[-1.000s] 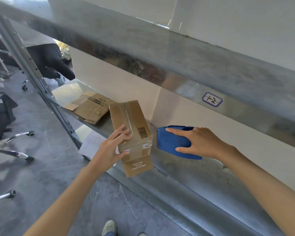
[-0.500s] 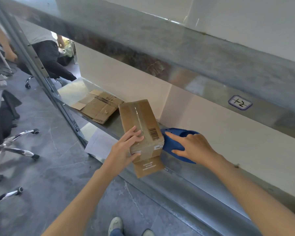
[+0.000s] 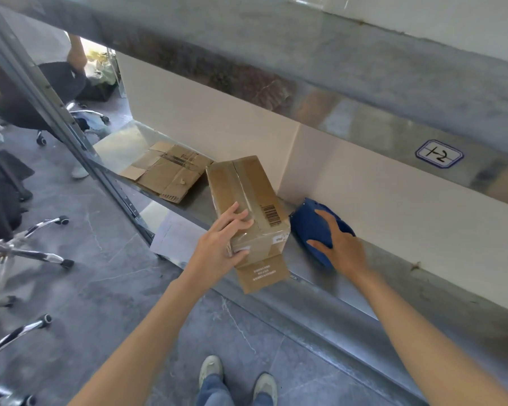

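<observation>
Both arms reach forward to the metal shelf [image 3: 320, 276]. Left hand [image 3: 217, 253] grips the near end of the cardboard box [image 3: 247, 194], fingers over the top, thumb on the end face. Right hand [image 3: 342, 247] clasps the blue object [image 3: 308, 227], fingers spread over it. Box is brown and taped along the top seam, with a barcode sticker. Its end flap hangs down, print too small to read. It sits on the shelf, just left of the blue object. Flattened cardboard [image 3: 167, 174] lies further left. Handwritten "1-2" label [image 3: 439, 153] on the upper rail.

grey tiled floor [image 3: 115, 273] — steel shelving [image 3: 423, 276]
</observation>
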Action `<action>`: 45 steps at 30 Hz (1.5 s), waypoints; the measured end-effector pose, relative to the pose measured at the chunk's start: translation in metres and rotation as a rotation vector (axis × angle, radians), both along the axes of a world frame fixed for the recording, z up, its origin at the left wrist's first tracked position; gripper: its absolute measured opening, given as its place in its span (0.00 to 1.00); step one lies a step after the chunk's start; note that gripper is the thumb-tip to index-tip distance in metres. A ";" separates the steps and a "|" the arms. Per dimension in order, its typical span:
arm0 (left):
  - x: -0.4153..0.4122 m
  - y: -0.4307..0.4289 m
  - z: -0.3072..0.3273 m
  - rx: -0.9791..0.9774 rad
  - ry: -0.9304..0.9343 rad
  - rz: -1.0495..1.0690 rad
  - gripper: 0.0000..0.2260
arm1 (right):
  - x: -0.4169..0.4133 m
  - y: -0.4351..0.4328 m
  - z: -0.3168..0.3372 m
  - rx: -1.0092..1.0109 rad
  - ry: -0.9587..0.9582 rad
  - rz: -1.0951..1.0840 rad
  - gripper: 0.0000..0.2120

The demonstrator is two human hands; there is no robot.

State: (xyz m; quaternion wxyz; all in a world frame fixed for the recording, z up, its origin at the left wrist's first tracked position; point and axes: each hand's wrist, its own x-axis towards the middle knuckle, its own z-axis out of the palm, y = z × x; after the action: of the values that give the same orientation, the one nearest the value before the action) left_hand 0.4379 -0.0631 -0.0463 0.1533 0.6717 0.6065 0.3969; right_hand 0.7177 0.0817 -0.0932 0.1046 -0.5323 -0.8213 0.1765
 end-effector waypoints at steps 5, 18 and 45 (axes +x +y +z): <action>-0.001 0.000 0.001 0.007 0.002 -0.005 0.22 | 0.003 0.006 0.003 -0.056 0.045 0.027 0.33; -0.003 0.003 0.001 -0.004 -0.042 -0.002 0.21 | -0.052 -0.013 0.082 0.077 0.118 0.425 0.36; -0.018 0.007 0.013 -0.098 -0.074 -0.070 0.23 | -0.065 -0.002 0.090 -0.127 0.227 0.466 0.30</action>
State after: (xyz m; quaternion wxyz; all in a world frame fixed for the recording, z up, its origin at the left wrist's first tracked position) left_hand 0.4202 -0.0560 -0.0333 0.2222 0.6691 0.5952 0.3857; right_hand 0.6523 0.0800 -0.0034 0.1193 -0.3109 -0.8920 0.3055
